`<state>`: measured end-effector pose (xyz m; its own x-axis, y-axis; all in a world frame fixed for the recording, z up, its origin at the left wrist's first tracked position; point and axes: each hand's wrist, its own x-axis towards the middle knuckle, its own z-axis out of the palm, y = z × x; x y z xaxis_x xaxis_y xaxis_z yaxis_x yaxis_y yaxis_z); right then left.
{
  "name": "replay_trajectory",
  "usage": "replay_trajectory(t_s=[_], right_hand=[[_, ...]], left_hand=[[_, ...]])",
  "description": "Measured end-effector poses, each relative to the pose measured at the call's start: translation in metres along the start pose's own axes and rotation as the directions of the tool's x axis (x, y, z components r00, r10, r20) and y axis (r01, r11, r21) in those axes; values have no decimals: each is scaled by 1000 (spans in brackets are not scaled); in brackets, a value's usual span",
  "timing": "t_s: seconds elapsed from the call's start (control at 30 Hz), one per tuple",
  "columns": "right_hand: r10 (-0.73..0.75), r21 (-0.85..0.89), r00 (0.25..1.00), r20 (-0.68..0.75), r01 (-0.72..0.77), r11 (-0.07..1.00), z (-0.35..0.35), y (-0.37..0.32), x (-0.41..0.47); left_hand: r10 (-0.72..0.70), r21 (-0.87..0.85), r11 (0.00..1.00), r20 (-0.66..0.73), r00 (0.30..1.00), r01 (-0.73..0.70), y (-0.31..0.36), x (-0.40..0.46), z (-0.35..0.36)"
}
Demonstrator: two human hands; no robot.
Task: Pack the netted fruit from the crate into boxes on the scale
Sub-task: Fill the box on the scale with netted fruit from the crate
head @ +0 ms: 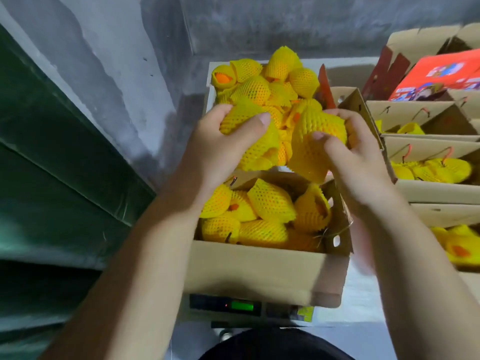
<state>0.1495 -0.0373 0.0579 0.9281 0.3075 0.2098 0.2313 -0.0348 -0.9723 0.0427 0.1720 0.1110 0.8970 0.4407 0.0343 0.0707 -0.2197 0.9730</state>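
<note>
A white crate [209, 81] at the back is heaped with fruit in yellow foam netting [280, 81]. In front of it an open cardboard box [259, 271] stands on a scale [244, 306] with a green lit display; several netted fruits [270, 203] lie inside. My left hand [215, 149] grips one netted fruit [249, 136] above the gap between crate and box. My right hand [355, 162] grips another netted fruit [311, 141] just beside it, over the box's far edge.
Rows of open cardboard boxes [436, 188] holding netted fruit stand to the right, with a red printed box lid [439, 76] behind them. A grey concrete wall [117, 74] and a dark green surface [52, 165] close in the left side.
</note>
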Motion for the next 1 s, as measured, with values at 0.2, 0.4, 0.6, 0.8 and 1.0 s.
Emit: replay_trajectory(t_s=[0.2,0.4,0.6,0.8,1.0], right_hand=[[136,211,970,-202,-93,973,8,-37,-55],[163,74,953,-254,-148,986,35,-57,-113],[181,44,978,-103,-178,983,82,-65,-161],[165,65,986,-8,-164,984,125,-75,-186],[170,99,985,-18,-167,981,156,-84,-203]], left_hand=[[-31,183,983,229,973,-12,-14,-66,-6],[-127,398,916,424,897,-59,-29,-90,-31],[-28,179,983,380,925,-43,-39,-121,-64],[28,83,994,424,905,-69,-52,-149,-89],[61,40,996,400,914,-84,-73,-164,-108]])
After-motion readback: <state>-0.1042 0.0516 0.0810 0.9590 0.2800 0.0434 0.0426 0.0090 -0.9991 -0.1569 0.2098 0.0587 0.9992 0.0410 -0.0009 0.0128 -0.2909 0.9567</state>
